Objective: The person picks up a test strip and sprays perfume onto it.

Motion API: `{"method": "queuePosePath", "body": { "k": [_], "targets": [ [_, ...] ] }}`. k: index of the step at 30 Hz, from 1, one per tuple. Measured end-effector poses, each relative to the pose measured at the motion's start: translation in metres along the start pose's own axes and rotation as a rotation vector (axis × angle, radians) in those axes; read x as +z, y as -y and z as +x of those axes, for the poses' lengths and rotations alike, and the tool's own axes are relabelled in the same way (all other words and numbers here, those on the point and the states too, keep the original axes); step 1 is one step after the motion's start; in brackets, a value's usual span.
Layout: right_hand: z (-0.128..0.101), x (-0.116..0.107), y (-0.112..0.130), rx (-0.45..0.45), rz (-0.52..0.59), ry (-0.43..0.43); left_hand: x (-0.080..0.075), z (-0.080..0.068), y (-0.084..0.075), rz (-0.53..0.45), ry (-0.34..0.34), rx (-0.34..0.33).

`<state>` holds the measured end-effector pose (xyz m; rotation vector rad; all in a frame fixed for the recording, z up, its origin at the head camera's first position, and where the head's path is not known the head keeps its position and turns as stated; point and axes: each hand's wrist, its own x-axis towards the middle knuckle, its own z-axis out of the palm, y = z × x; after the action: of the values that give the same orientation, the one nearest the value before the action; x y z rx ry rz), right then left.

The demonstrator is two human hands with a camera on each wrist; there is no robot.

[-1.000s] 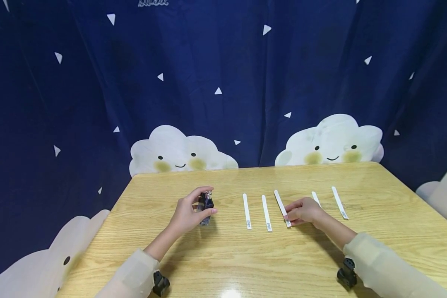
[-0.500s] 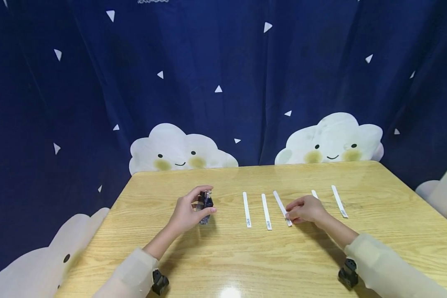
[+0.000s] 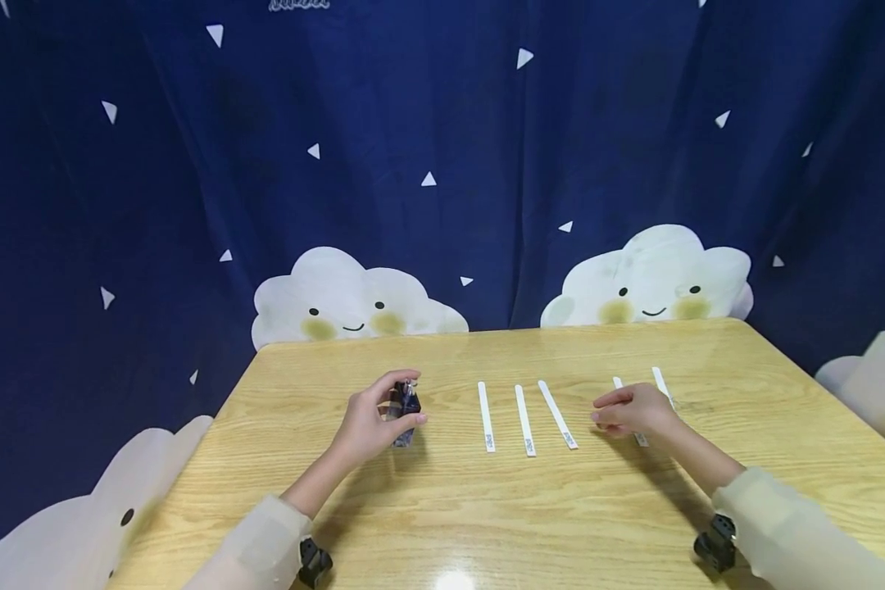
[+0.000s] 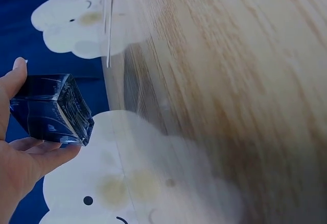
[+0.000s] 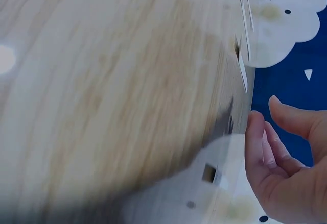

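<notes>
My left hand (image 3: 363, 424) holds a dark glass perfume bottle (image 3: 406, 403) upright over the left part of the table, thumb on one side and fingers on the other. In the left wrist view the square clear base of the bottle (image 4: 48, 109) faces the camera. Several white paper test strips lie in a row to its right. The left strip (image 3: 486, 418), the second strip (image 3: 525, 422) and the slanted middle strip (image 3: 557, 415) show fully. My right hand (image 3: 637, 410) hovers with loosely bent fingers and holds nothing. It partly covers the fourth strip (image 3: 618, 383) and the far-right strip (image 3: 660, 382).
A light wooden table (image 3: 442, 508) spans the view. Behind it hangs a dark blue curtain (image 3: 383, 98) with white triangles and smiling clouds. A small black camera (image 3: 717, 542) sits by the right sleeve, and another black camera (image 3: 314, 562) by the left.
My right hand has let go of the middle strip and moved right, toward the two strips there. My left hand and the perfume bottle have stayed in place.
</notes>
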<state>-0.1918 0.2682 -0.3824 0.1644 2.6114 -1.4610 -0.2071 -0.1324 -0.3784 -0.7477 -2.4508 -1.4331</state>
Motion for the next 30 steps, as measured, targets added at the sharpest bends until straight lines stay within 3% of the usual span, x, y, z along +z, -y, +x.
{"method": "queuePosePath", "body": {
  "k": [13, 18, 22, 30],
  "targets": [
    [-0.006, -0.026, -0.022, 0.004, -0.056, -0.099, -0.004, -0.003, -0.001, -0.007, -0.002, -0.017],
    [-0.007, -0.031, -0.030, 0.031, -0.163, -0.163, -0.003, -0.003, 0.000, -0.010, -0.002, 0.001],
    [-0.007, -0.031, -0.035, 0.030, -0.239, -0.209, -0.003, -0.003, 0.000, -0.005, 0.001, -0.009],
    [-0.006, -0.020, -0.035, -0.022, -0.291, -0.271, -0.004, -0.002, 0.000, 0.006, 0.001, -0.008]
  ]
}}
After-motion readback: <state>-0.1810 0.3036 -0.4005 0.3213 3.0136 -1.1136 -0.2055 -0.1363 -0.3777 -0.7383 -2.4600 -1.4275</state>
